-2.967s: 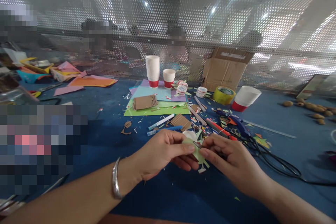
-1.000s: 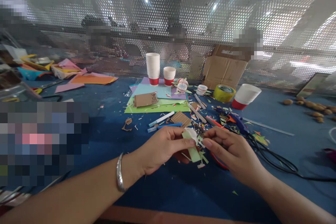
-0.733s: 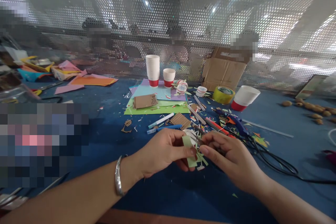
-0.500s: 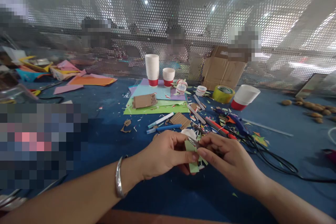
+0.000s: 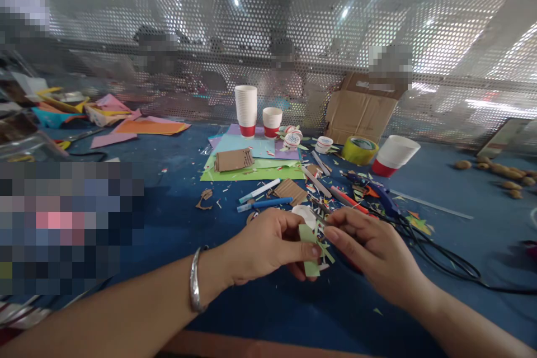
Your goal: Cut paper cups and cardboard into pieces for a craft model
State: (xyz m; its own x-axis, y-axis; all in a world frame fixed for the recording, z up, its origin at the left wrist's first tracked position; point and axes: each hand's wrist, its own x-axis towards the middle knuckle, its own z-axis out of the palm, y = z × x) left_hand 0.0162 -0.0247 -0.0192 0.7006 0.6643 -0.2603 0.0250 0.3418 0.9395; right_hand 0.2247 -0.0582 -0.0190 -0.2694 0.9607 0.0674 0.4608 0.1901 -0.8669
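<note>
My left hand (image 5: 272, 246), with a silver bracelet on its wrist, pinches a folded piece of light green paper (image 5: 309, 251) between thumb and fingers. Narrow strips fan out from the paper's right side. Just to the right, my right hand (image 5: 369, 246) is closed around a pair of scissors (image 5: 319, 216); their metal blades point up and left, and the handles are mostly hidden by the fingers. The blades lie close to the paper's upper edge. Behind the hands lies a white paper disc (image 5: 304, 215), partly covered.
Pens (image 5: 265, 205), corrugated cardboard (image 5: 291, 192) and paper scraps lie beyond the hands. Coloured sheets (image 5: 210, 173), stacked paper cups (image 5: 245, 106), yellow tape (image 5: 359, 151) and a cardboard box (image 5: 363, 109) are farther back. A blue glue gun (image 5: 384, 198) with a black cable (image 5: 444, 260) is at right.
My right hand has moved slightly right, and the scissors' blades have drawn up and away from the green paper. My left hand keeps its pinch on the paper.
</note>
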